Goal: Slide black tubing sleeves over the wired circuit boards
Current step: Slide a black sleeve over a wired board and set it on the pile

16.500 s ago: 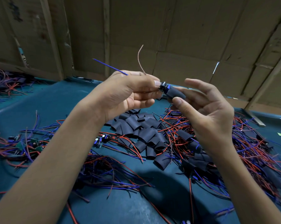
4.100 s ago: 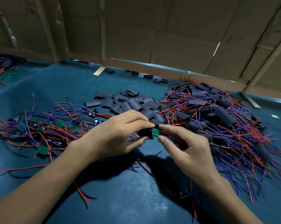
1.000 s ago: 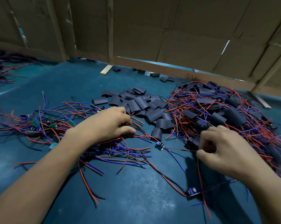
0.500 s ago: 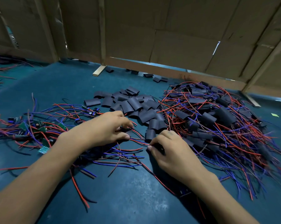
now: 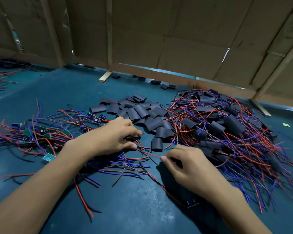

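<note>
While both forearms reached in over the blue table, the left hand lay knuckles-up on a tangle of red and blue wires, its fingers curled down onto the strands; what exactly it gripped, if anything, could not be told. The right hand sat just to the right of it, fingers bent, thumb and forefinger pinching a thin red wire that ran leftward toward the left hand's thumb. A single black sleeve lay on the table between the two hands, close to both but touched by neither.

Behind that sleeve a loose heap of empty sleeves spread across the middle of the table. To the right lay a large pile of sleeved boards, their red and blue leads fanning outward toward the near right edge. To the left lay the bare boards, small green ones with dark parts, mixed among more wires; one pale green board sat alone at the near side of that heap, beside the left forearm.

A few stray sleeves lay at the far edge under a cardboard wall, next to a short wooden block. More wires showed at the far left.
</note>
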`<state>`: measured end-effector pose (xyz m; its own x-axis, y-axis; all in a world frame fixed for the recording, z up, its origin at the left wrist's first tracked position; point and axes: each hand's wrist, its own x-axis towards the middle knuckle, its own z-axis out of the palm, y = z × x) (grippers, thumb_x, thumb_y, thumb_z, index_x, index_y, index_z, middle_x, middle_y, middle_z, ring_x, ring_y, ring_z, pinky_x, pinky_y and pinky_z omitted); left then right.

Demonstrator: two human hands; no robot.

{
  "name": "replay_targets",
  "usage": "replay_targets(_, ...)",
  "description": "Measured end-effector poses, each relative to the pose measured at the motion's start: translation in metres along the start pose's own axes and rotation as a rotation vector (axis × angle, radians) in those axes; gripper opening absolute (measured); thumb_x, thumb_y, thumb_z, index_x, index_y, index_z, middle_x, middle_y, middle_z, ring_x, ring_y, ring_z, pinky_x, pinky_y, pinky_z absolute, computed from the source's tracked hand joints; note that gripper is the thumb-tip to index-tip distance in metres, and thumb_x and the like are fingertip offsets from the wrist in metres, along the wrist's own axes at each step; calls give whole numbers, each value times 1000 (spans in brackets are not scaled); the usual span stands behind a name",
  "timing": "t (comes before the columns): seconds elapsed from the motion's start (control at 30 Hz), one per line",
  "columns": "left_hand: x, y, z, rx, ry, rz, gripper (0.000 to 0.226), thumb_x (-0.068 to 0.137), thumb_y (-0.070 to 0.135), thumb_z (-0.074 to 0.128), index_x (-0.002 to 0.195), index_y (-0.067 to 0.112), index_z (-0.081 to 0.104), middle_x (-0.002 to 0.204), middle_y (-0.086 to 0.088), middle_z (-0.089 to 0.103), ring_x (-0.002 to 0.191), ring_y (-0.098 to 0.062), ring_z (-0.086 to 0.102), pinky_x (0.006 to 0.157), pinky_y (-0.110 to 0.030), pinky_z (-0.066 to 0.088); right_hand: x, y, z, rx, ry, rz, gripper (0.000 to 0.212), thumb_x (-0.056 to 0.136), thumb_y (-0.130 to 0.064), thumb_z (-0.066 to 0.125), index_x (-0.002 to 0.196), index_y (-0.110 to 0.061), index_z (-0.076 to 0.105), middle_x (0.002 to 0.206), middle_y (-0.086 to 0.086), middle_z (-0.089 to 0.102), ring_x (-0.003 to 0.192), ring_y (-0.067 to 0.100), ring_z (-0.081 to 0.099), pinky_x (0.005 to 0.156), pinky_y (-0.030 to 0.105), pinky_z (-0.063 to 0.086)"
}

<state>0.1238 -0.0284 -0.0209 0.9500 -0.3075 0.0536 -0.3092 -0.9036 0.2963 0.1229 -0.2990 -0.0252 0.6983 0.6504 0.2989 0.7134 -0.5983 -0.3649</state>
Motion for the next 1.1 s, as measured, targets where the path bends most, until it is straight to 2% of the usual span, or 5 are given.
replay_targets(0.3,-3,-2,-4,-80,-46,39,40,99,36,61,136,22,60,128,3,57,119,-11,51,103,-23,38,-1,14,-30,402,439,105,16,85,-29,81,73,-22,74,58,-2,55,53,6,43,54,16,33)
replay_targets(0.57,-3,3,0,-116,95,64,41,91,31,73,127,29,56,116,12,50,81,-2,54,77,-17,41,-2,12,-34,548,544,103,15,84,-21,77,70,-16,73,56,-1,51,53,7,38,54,15,31)
replay_targets(0.73,-2,6,0,-22,163,147,22,90,35,73,102,25,57,99,15,46,89,-4,46,80,-25,41,0,11,-29,546,596,170,19,86,-14,78,69,-19,72,50,-9,45,49,2,33,50,10,27)
replay_targets(0.93,4,4,7,-22,56,90,28,97,36,63,116,15,62,116,3,56,112,-14,45,98,-22,34,0,16,-23,424,593,177,20,87,-17,79,68,-21,71,52,-6,41,51,4,34,53,17,28)
replay_targets(1.1,6,3,7,-24,68,59,41,95,36,66,131,19,58,122,2,58,114,-13,43,89,-16,29,1,11,-18,253,537,71,16,85,-17,80,72,-20,72,56,-9,47,53,8,43,56,18,33)
